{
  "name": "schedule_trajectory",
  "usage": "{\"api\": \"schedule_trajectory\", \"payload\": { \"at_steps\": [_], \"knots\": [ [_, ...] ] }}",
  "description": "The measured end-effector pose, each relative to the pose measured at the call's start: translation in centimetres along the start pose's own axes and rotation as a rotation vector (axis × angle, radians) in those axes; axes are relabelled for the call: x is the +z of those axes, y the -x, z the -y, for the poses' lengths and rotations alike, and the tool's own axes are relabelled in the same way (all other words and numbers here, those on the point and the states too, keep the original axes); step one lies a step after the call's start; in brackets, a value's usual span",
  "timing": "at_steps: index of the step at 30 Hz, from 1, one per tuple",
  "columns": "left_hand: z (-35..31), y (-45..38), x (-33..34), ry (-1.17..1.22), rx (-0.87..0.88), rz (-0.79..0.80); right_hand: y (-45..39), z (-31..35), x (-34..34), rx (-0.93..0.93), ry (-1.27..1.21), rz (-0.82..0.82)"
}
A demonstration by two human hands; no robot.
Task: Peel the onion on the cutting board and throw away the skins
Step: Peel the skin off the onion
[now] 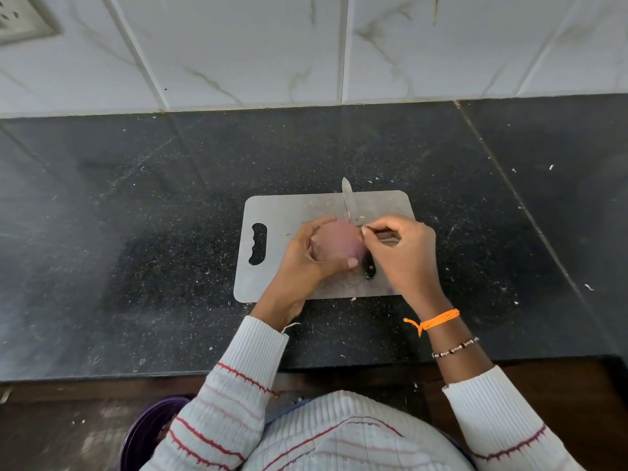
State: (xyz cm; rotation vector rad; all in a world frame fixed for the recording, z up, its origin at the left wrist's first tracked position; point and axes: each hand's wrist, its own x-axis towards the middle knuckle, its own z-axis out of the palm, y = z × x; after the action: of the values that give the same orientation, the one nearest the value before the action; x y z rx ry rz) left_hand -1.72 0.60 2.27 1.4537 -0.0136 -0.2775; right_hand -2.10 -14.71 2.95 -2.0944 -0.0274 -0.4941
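Observation:
A pink-purple onion (339,239) sits over the grey cutting board (278,212) on the dark counter. My left hand (306,263) grips the onion from the left and below, fingers curled round it. My right hand (404,253) is at the onion's right top, thumb and forefinger pinching a bit of its skin (363,229). A knife lies on the board behind and under the onion: its blade (347,198) points away from me, its black handle (369,266) shows between my hands.
A purple bin (149,433) stands on the floor below the counter edge at my left. Small scraps of skin lie scattered on the black counter (136,232). A tiled wall with a socket (20,22) rises behind.

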Motion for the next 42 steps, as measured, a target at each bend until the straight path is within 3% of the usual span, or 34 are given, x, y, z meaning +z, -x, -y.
{"api": "schedule_trajectory", "payload": {
  "at_steps": [4,10,19,27,32,38,42],
  "knots": [
    [0.0,-0.3,0.0,0.011,0.002,-0.021,0.2,0.0,-0.2,0.248,-0.355,0.053],
    [0.2,-0.3,0.2,0.005,0.0,-0.037,0.2,0.3,0.3,0.061,-0.101,0.012],
    [0.1,-0.3,0.3,0.029,0.011,-0.029,0.2,-0.4,-0.2,0.174,-0.107,-0.013],
    [0.0,-0.4,0.4,0.027,0.011,-0.051,0.2,0.7,-0.1,-0.055,-0.011,0.005],
    [0.1,-0.2,0.4,0.016,0.006,-0.025,0.1,0.5,0.3,0.014,-0.005,0.008],
    [0.0,-0.1,0.2,0.063,-0.001,-0.006,0.2,-1.8,0.1,0.235,0.06,0.082],
    [-0.1,-0.1,0.2,0.087,0.0,-0.018,0.3,-1.1,0.0,0.299,-0.112,0.079]
  ]
}}
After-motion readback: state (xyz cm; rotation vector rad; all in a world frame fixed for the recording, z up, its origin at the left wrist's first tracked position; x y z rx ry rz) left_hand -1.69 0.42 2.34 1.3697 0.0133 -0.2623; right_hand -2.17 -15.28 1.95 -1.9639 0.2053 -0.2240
